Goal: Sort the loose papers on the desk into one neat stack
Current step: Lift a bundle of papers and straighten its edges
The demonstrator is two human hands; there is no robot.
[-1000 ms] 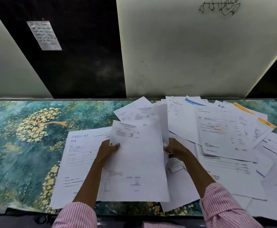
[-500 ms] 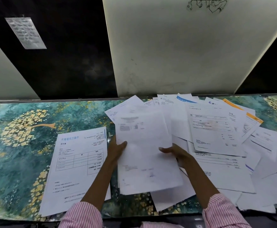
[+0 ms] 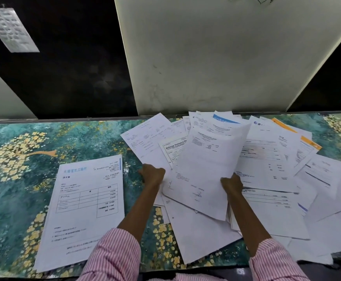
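A white printed sheet point(image 3: 204, 171) is lifted and tilted over the loose pile of papers point(image 3: 283, 175) on the right half of the desk. My right hand point(image 3: 231, 184) grips its lower right edge. Curled in a fist, my left hand point(image 3: 152, 175) sits at the sheet's left edge and seems to pinch it. One sheet with a blue heading and a table point(image 3: 84, 207) lies flat by itself on the left. Several sheets in the pile overlap at odd angles; two have orange edges point(image 3: 309, 141).
The desk point(image 3: 13, 179) has a teal top with gold flowers, bare on its left part. A dark wall and a pale panel point(image 3: 216, 57) rise right behind its back edge. Pile sheets overhang the front edge at the right point(image 3: 311, 258).
Both hands have carried the held sheet from beside the blue-headed sheet to the right, over the pile. It is now tilted clockwise. The view has shifted right.
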